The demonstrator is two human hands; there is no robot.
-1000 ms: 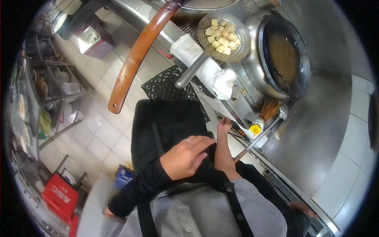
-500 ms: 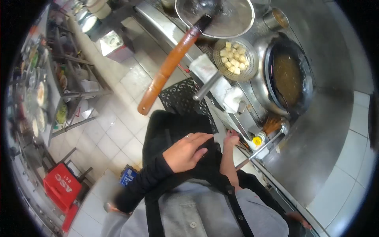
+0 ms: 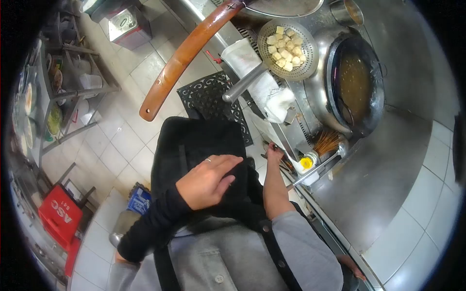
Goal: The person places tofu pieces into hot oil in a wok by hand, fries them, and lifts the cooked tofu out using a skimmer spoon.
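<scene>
My left hand (image 3: pixel 206 182), with a ring on one finger, is held over the black apron (image 3: pixel 204 136) with its fingers stretched out and nothing in it. Lower at the stove's front edge, my right hand (image 3: pixel 274 153) is closed at a small dark part that I cannot make out. Beyond it, a perforated strainer (image 3: pixel 266 56) rests on the stove with pale cubes (image 3: pixel 286 48), looking like tofu, in it. Its metal handle (image 3: pixel 242 85) points toward me. To the right is a wok (image 3: pixel 376 104) of brownish liquid (image 3: pixel 354 82).
A long wooden handle (image 3: pixel 182 60) juts out over the floor. White cloths (image 3: pixel 279 104) lie on the stove edge. A yellow-capped bottle (image 3: pixel 307 163), a bamboo brush (image 3: pixel 327 143) and a ladle (image 3: pixel 342 148) are near my right hand. A red chair (image 3: pixel 60 211) is at left.
The view has shifted, so both hands and the stove things appear further left or higher. My left hand stays outstretched over the apron, and my right hand remains at the stove's front edge.
</scene>
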